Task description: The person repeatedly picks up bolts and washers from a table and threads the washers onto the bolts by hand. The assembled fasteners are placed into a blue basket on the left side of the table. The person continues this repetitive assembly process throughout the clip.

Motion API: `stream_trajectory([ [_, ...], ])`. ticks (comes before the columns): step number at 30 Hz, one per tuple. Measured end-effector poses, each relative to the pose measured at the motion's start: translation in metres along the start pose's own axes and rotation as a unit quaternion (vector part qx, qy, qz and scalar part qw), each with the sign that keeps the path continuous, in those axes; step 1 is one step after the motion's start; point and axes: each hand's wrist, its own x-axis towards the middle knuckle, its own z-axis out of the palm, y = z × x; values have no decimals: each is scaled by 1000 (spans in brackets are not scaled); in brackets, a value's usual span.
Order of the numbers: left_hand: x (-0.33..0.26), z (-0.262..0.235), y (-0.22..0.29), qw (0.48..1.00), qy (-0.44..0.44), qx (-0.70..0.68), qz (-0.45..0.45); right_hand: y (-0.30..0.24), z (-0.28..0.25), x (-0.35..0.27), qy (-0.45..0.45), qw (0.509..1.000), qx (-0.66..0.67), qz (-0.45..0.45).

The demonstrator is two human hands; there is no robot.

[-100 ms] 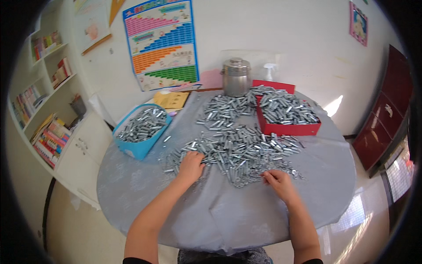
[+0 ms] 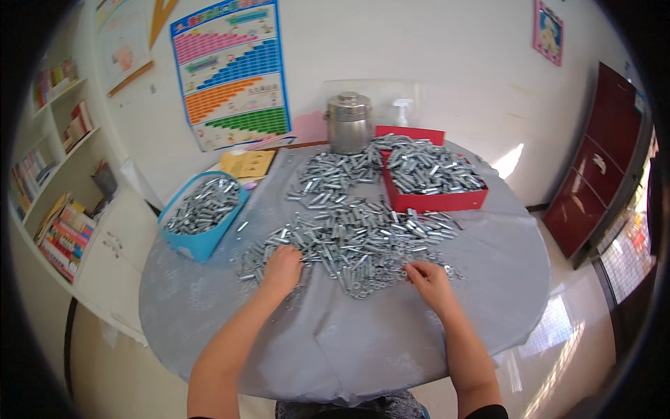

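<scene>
A wide heap of short silvery metal sleeves (image 2: 356,230) lies across the middle of the grey-covered table (image 2: 279,356). At its near left edge rests my left hand (image 2: 283,269), fingers curled down among the sleeves; whatever they hold is hidden. Small metal washers (image 2: 359,288) are scattered along the near right side of the heap. Right beside these, my right hand (image 2: 428,279) has thumb and fingers pinched together. Anything between its fingertips is too small to name.
A blue basket (image 2: 202,246) full of metal pieces stands on the left, a heaped red box (image 2: 440,201) at the back right. Behind the heap are a steel canister (image 2: 349,126), a white spray bottle (image 2: 402,112) and a yellow packet (image 2: 246,164).
The whole view has swung a little to the right. My right hand has shifted slightly rightward along the washers, while my left hand stays at the same part of the heap.
</scene>
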Motion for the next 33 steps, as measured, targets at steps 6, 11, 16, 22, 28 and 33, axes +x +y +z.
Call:
stream_trajectory([
  [6,4,10,36,996,53,-72,-9,17,-66,24,202,952,-220,-60],
  [11,-1,-2,52,985,112,-130,3,51,-54,38,136,926,-300,-187],
  [16,-8,-9,86,917,82,-381,-81,40,-45,35,105,932,-316,-144],
  [22,-16,0,121,754,-22,-636,-164,32,-40,35,104,935,-310,-137],
  [28,-20,16,144,651,-43,-733,-193,10,-34,25,72,977,-150,-137],
  [33,-31,15,147,639,-108,-729,-219,-28,-15,-1,-98,992,50,-57],
])
